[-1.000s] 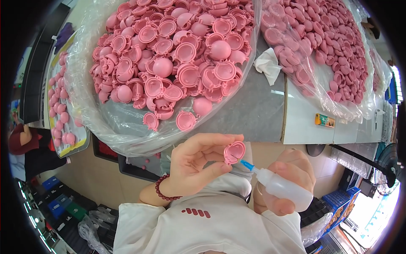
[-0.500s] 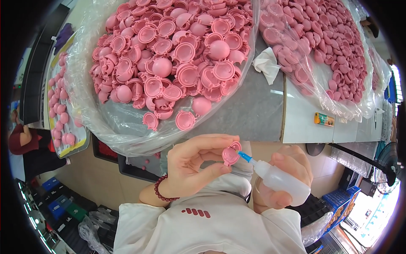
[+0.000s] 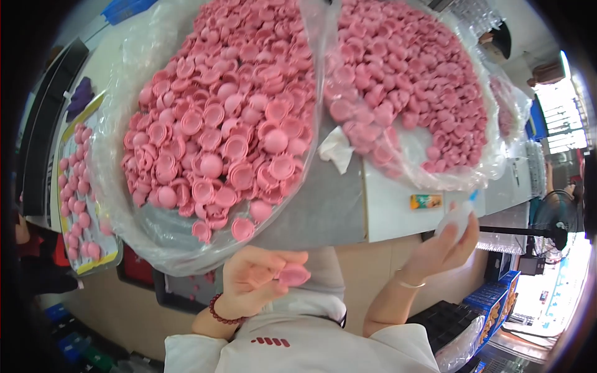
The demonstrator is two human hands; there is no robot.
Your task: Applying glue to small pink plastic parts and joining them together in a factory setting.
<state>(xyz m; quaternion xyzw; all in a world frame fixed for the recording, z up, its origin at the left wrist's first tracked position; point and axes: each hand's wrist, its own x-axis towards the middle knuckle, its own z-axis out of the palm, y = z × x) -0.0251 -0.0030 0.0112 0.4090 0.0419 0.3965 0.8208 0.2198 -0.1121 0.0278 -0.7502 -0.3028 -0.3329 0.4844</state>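
Observation:
My left hand (image 3: 252,281) pinches a small pink plastic half-shell (image 3: 293,275) between thumb and fingers, held in front of my body below the table edge. Out to the right, my right hand (image 3: 449,244) grips a translucent white squeeze bottle (image 3: 454,221). The bottle's blue nozzle tip (image 3: 474,195) points up and away from me. In front of my left hand lies a big heap of pink half-shells (image 3: 230,137) on a clear plastic bag (image 3: 186,264). A second heap of pink pieces (image 3: 410,68) lies in a bag farther right.
A crumpled white tissue (image 3: 336,150) lies between the bags. A small green and orange box (image 3: 426,201) sits on the white tabletop. At the left, a tray (image 3: 112,260) carries closed pink balls. A black fan (image 3: 555,217) stands at the right.
My right hand has drawn the bottle away from the half-shell, out to the right and forward. My left hand has moved lower and slightly left, still holding the half-shell, now tilted. The view has shifted.

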